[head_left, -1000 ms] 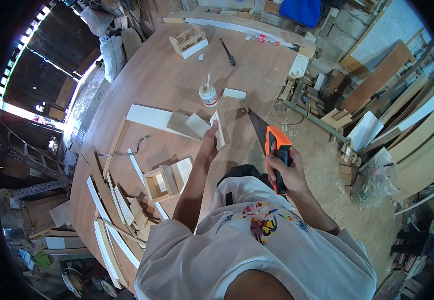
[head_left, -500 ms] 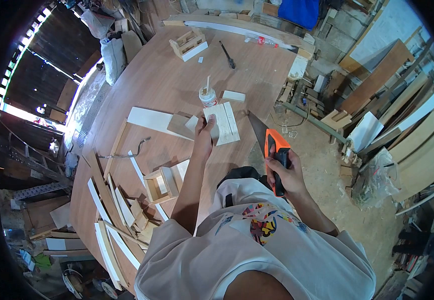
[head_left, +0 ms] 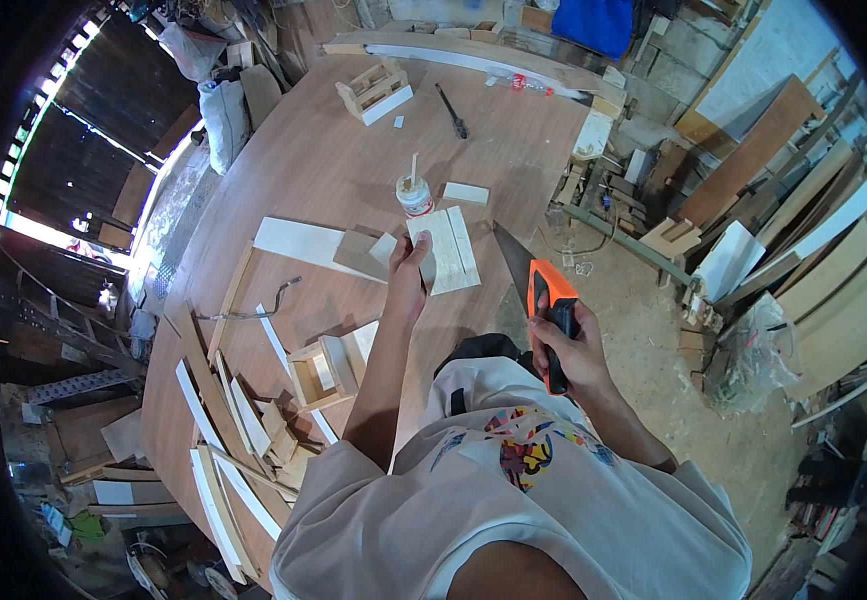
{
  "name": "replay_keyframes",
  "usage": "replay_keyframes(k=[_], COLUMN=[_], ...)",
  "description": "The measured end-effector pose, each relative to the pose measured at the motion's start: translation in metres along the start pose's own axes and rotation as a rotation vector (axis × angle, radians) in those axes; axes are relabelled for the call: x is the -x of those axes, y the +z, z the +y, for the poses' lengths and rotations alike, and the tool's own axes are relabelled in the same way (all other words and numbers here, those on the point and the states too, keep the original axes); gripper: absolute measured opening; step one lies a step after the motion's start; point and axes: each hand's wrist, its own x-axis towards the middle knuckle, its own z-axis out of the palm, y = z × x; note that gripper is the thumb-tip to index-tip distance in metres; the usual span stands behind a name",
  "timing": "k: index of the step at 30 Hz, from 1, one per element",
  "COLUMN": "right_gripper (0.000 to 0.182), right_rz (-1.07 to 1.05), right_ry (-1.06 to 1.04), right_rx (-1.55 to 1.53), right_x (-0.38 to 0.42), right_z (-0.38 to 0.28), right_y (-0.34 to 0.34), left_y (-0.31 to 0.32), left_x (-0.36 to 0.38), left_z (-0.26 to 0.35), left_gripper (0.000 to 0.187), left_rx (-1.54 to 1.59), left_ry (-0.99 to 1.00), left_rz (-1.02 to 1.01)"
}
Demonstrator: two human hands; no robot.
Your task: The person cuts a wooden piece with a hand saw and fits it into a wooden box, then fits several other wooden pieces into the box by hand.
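My left hand point(head_left: 410, 272) is closed on the left edge of a pale wooden board point(head_left: 451, 250), which has a dark line near its right side. My right hand point(head_left: 572, 345) grips the orange and black handle of a handsaw point(head_left: 550, 285), its blade pointing up and left, a little apart from the board. Just beyond the board stands an open jar point(head_left: 415, 196) with a stick in it. A small white block point(head_left: 467, 193) lies beside the jar. Left of my left hand, a long white board point(head_left: 299, 240) lies flat on the table.
On the wooden table point(head_left: 324, 140) are a small slatted wooden piece point(head_left: 374, 90), a dark tool point(head_left: 452, 112), a bent metal rod point(head_left: 276, 300), a small wooden box point(head_left: 322, 372) and several strips at the lower left. Boards point(head_left: 754, 160) and a plastic bag point(head_left: 754, 355) are at the right.
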Motion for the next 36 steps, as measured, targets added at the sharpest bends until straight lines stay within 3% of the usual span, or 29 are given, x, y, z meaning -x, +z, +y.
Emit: replay_keyframes(k=[36], right_gripper=[0.019], right_rz=[-0.020], right_ry=[0.013], right_rx=[0.046], right_x=[0.002], right_z=[-0.008], right_y=[0.004], left_y=[0.038], left_x=[0.032], left_z=[0.017], left_gripper=[0.026], left_rx=[-0.065], left_ry=[-0.034], left_rz=[-0.067])
